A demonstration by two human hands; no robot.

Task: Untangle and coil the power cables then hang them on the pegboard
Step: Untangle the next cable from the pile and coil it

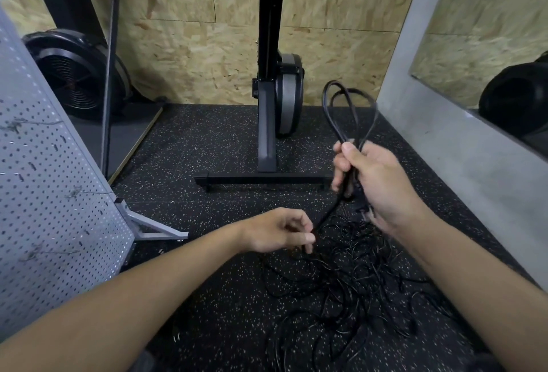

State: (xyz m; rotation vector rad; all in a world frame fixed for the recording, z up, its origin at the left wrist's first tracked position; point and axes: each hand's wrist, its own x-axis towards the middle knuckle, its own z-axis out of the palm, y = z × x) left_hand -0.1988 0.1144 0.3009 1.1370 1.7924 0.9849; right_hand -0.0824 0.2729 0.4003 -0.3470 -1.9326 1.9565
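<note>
The right hand clenches its fingers around the loops of a black power cable, raised above the speckled black rubber floor. The left hand pinches its hanging strand over a tangled pile of thin black cables, near the grey perforated metal pegboard.

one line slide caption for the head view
Right hand holds cable loops while left hand pinches a strand above the tangled pile on the floor, pegboard at left.
</note>
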